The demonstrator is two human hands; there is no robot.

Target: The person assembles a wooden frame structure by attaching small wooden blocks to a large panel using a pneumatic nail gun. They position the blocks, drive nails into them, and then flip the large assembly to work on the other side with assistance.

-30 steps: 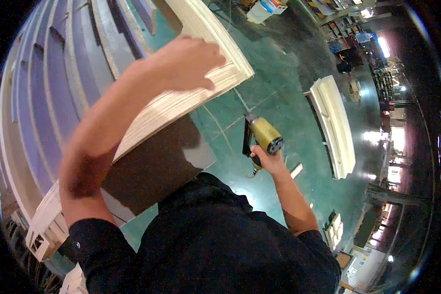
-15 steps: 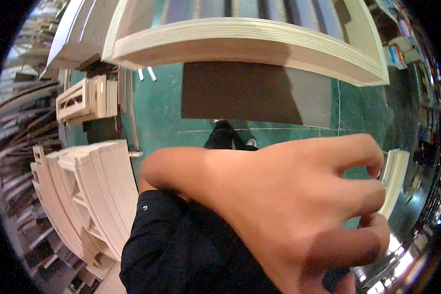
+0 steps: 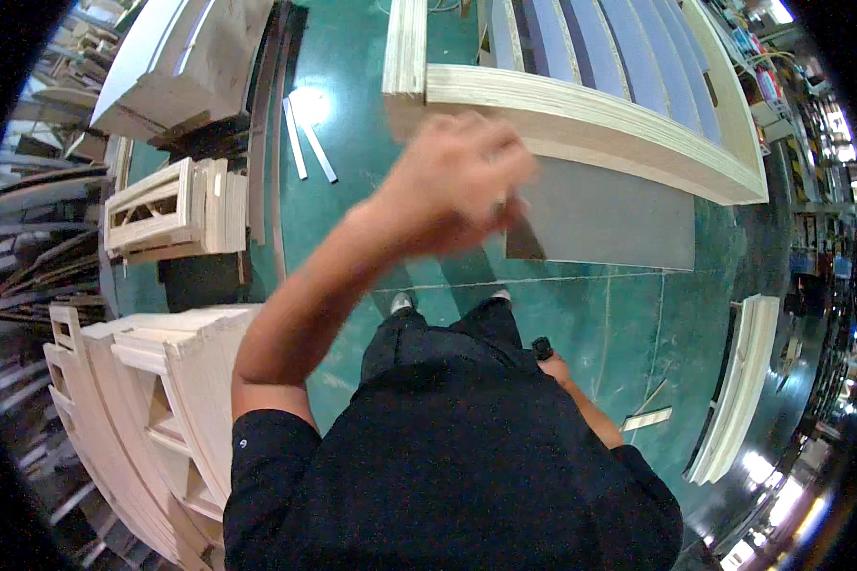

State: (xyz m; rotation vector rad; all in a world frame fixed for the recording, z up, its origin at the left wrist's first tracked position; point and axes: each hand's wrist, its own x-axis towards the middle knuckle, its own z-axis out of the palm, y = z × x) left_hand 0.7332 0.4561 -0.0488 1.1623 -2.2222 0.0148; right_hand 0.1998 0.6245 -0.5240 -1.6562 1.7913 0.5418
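floor (image 3: 352, 200): green, painted; bare strip ran from far centre down to the feet, another open patch to the right near the person.
big frame (image 3: 628, 124): large curved plywood frame, far right, layered pale edge facing the person, blue-grey slats inside; its near edge curved from centre toward the far right and cast a dark shadow on the floor below it.
left stack (image 3: 152, 400): pale curved wooden frames piled near left, edges close to the person's left side, little room there.
far-left panel (image 3: 181, 67): big pale board pile, far left, tilted, dark strips along its right edge.
small crate (image 3: 176, 209): slatted wooden piece, left middle, standing apart from the stack, a gap of floor between.
curved piece (image 3: 738, 390): narrow pale curved frame lying on the floor at right, well apart from the big frame.
person: dark shirt, two shoe tips showing just below the big frame's shadow.
left hand (image 3: 452, 186): raised, blurred, in front of the big frame's near edge at its left corner; fingers curled together, loosely closed; cannot tell if it touched the edge.
right hand (image 3: 554, 366): low, near the right hip, mostly hidden by the body; wrapped on a dark tool handle (image 3: 541, 347), only the tip showing.
loose strips (image 3: 309, 147): two thin pale sticks on the floor, far centre-left.
offcut (image 3: 647, 419): small pale scrap on the floor, right, near the curved piece.
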